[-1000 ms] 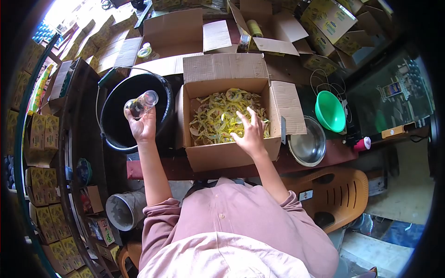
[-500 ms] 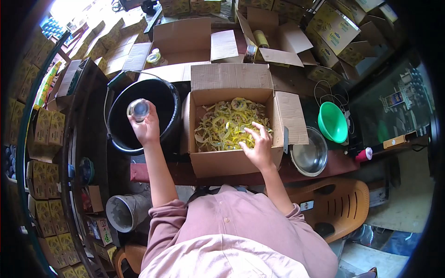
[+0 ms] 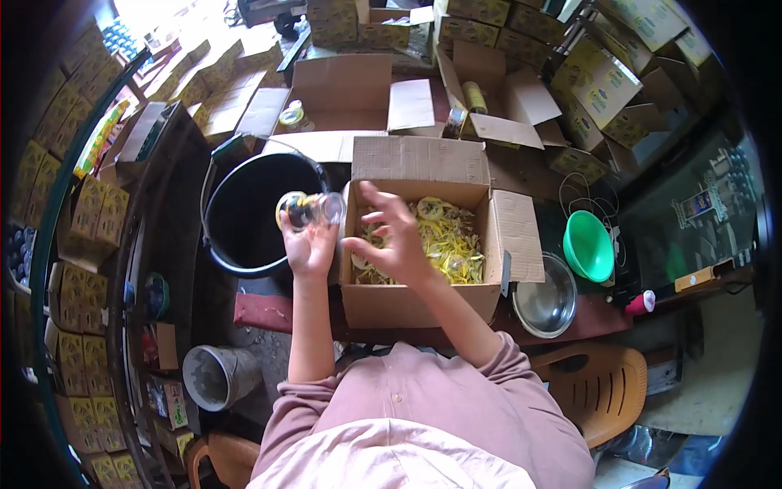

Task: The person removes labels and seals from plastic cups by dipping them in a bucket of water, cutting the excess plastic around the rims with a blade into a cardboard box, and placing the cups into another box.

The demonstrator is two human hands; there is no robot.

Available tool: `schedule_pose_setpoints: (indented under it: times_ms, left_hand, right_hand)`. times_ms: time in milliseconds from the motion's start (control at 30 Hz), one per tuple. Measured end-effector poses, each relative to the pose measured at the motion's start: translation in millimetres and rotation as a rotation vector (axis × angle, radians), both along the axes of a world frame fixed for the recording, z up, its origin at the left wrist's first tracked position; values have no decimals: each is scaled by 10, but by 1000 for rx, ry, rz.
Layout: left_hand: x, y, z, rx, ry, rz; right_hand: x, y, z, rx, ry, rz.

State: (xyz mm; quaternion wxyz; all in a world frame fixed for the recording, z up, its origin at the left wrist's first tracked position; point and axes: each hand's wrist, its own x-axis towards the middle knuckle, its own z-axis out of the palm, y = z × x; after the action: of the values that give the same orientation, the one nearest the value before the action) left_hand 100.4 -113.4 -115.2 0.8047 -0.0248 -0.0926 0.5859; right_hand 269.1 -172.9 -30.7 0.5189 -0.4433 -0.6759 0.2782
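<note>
My left hand holds a small clear jar with yellow at its other end, lying sideways above the bucket's right rim. Whether that yellow is a lid or a label I cannot make out. My right hand is just right of the jar, fingers apart and slightly blurred, over the left part of an open cardboard box. Nothing shows in its fingers. Inside the box lies a heap of yellow, curled strips, partly covered by that hand. A black bucket stands left of the box.
A steel bowl and a green bowl sit right of the box. Behind are open cartons, one with jars beside its flap. A grey bucket is low on the left; an orange chair stands at right.
My left hand has moved right with the jar, which has turned from end-on to sideways. My right hand has risen from the strips and come left towards the jar. The view has shifted slightly.
</note>
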Motion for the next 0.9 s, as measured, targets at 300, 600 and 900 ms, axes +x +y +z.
schedule_pose_setpoints:
  times_ms: [300, 600, 900]
  left_hand:
    - [22, -624, 682, -315, 230, -143]
    - [-462, -522, 295, -290, 1135, 1185]
    - [-406, -143, 106, -32, 1998, 1450]
  right_hand:
    - [-371, 454, 30, 263, -66, 122]
    - [12, 712, 35, 171, -245, 324]
    - [1419, 1494, -212, -70, 566, -130]
